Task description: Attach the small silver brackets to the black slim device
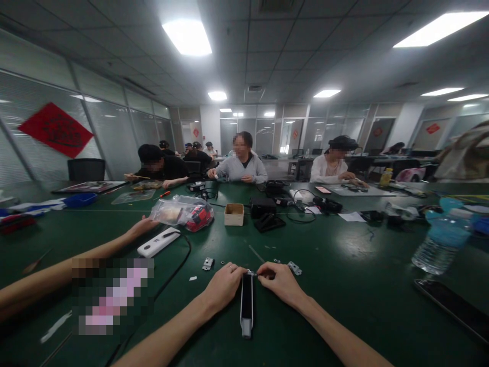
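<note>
A narrow white-rimmed case [247,306] with a dark inside lies lengthwise on the green table before me. The fingers of my left hand [227,283] are closed at its far end, gripping it from the left. On the other side, my right hand [280,281] pinches something tiny close to that same end; the fingers hide what it is. Small metal brackets lie beyond my hands, one bracket [208,263] to the left and another bracket [295,268] by my right knuckles. Little nuts [277,260] sit near them.
At left another person's arm [110,247] reaches toward a clear plastic bag [183,211]. Below it are a white power strip [158,242] and black cable. A small cardboard box [234,214] stands ahead. To the right are a water bottle [439,244] and a phone [453,306]. People sit opposite.
</note>
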### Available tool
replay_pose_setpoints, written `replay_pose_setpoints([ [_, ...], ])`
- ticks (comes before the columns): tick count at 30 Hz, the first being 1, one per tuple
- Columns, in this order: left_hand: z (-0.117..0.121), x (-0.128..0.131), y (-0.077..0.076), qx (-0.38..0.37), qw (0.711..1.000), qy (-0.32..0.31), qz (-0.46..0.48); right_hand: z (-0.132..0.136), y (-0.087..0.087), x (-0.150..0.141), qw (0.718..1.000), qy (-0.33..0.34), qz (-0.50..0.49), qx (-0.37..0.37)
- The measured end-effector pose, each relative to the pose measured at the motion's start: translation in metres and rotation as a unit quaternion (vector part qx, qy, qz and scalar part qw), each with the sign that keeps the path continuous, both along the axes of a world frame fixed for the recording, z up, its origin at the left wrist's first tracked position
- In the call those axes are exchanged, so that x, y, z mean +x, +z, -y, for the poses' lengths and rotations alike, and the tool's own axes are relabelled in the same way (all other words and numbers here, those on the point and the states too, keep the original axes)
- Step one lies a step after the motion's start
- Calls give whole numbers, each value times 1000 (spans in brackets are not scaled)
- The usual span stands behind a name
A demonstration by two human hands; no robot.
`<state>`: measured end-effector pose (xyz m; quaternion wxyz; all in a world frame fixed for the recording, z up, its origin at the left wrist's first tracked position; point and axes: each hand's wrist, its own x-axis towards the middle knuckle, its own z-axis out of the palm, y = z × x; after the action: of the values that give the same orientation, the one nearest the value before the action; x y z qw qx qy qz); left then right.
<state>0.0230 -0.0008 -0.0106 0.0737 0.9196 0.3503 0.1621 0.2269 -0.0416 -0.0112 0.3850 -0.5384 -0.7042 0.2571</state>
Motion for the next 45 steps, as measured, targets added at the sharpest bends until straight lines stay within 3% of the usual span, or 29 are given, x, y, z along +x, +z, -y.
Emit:
replay_pose_setpoints([
  [13,0,-1,-1,-7,1000,-15,23,3,7,-8,1000,-6,-5,-29],
  [22,-4,-1,-11,13,999,-26,27,1,3,-6,998,24,57,23],
  [30,-3,-3,-5,22,999,-31,30,0,1,-3,996,39,78,27],
  [33,-4,-9,3,39,999,-13,16,0,1,-3,995,38,87,25],
  [40,-15,-24,12,45,994,96,-37,0,1,-3,995,29,93,9],
  [45,-20,-28,14,42,993,100,-55,2,7,-4,995,20,101,6],
])
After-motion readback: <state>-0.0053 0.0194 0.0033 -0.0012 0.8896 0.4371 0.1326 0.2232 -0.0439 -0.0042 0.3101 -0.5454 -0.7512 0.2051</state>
